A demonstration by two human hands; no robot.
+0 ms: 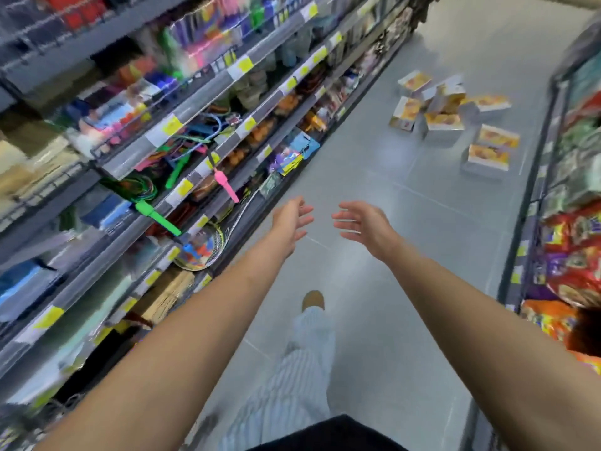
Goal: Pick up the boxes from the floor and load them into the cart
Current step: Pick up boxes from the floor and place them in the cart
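1. No writing can be read. The boxes [444, 121] are white with an orange-yellow picture on the face, and any lettering on them is too small and blurred to make out. The yellow price tags [172, 124] along the shelf edges are also smeared.
2. About eight boxes show, all in the upper right of the frame on the grey tiled floor [390, 190]. The heap overlaps, so the count is not exact.
3. The two nearest boxes [487, 157] lie flat with the picture face up, side by side. Their long axes run roughly left to right across the frame. The others behind them are tipped at mixed angles, some on edge.
4. Two bare hands reach forward in the middle of the frame, well short of the boxes. The left hand [291, 219] and right hand [364, 224] have loose, spread fingers and palms turned toward each other. They are apart and hold nothing.
5. Stocked shelves [182, 109] fill the left side of the frame, and snack bags [572, 255] line the right edge.
6. One tan shoe [313, 300] and one striped trouser leg [299, 369] show at lower centre.
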